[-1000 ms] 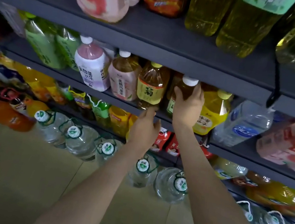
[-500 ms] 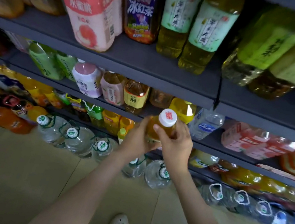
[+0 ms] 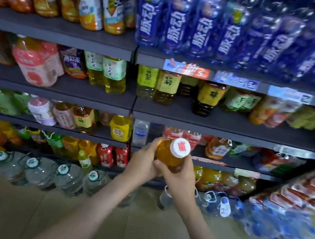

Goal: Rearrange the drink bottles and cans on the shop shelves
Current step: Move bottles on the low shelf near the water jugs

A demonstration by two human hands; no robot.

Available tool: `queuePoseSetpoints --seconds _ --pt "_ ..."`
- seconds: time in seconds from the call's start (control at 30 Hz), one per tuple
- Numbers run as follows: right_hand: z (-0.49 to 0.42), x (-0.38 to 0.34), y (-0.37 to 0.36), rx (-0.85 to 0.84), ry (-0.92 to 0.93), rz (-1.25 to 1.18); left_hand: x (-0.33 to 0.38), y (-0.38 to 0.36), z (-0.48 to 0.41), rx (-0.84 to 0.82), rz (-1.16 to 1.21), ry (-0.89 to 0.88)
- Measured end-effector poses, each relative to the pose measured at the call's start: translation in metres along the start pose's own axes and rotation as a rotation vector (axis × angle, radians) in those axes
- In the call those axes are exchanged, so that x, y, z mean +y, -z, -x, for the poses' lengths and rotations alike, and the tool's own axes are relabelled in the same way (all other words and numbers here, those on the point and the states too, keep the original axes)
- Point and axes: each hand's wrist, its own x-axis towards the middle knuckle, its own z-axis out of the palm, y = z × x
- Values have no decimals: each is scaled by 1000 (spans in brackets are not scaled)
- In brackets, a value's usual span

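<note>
The right hand's thumb lies across the lower front of the amber bottle and its other fingers curl round the bottle's far right side, so the right hand grips it from 5 o'clock. The left hand cups the same bottle from 8 o'clock, its fingers curled round the left side and touching the right thumb below. The bottle is held in the air in front of the shelves, clear of them, tilted so that its white cap with a red mark faces the camera. Behind it, at 9 o'clock, a yellow bottle stands on a grey shelf, with a clear water bottle just beside it. At 12 o'clock, well above, is a row of blue bottles. At 8 o'clock, low down, large water jugs stand on the floor. Everything towards the edges is blurred.
</note>
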Motion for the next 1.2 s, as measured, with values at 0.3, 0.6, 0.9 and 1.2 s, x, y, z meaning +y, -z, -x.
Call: queuePoseSetpoints --seconds 0.3,0.6,0.9,1.2 --pt "-13 8 115 278 -54 38 93 -60 -27 -192 -2 -243" --pt "-117 24 159 432 -177 -89 90 -98 -125 156 -17 -121" --pt "-249 43 143 421 -141 20 65 -115 -249 227 89 -86" --pt "-318 62 128 292 78 232 52 -131 -285 183 71 57"
